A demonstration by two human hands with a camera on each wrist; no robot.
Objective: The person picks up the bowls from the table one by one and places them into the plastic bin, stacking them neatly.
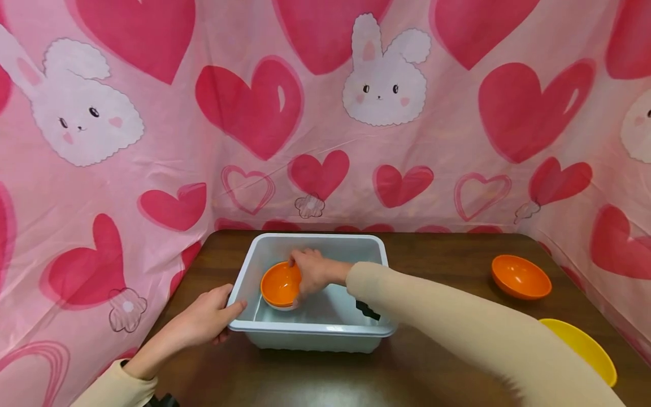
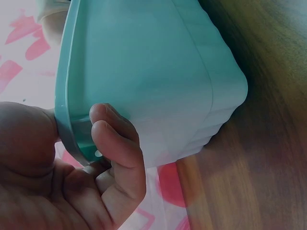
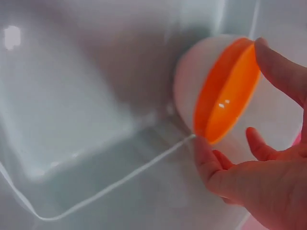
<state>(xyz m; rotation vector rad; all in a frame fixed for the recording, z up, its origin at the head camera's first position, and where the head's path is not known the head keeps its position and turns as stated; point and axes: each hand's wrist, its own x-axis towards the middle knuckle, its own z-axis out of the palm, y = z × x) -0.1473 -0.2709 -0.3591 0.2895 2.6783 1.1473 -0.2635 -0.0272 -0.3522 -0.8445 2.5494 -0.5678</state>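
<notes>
A pale blue-grey plastic bin [image 1: 312, 328] stands on the dark wooden table. My left hand [image 1: 209, 317] grips its left rim near the front corner; the left wrist view shows the fingers [image 2: 120, 143] curled under the lip. Inside the bin, toward its left side, an orange bowl [image 1: 277, 284] sits nested in a white bowl [image 3: 188, 81]. Reaching in from the right, my right hand [image 1: 312, 275] holds the orange bowl by its rim. Its thumb and fingers span the bowl from opposite edges in the right wrist view, and part of the bowl is hidden behind the hand in the head view.
Another orange bowl [image 1: 521, 277] lies on the right of the table. Nearer me is a yellow bowl [image 1: 585, 347], partly covered by my right sleeve [image 1: 458, 322]. A pink curtain [image 1: 325, 135] with hearts and rabbits surrounds the table's back and sides.
</notes>
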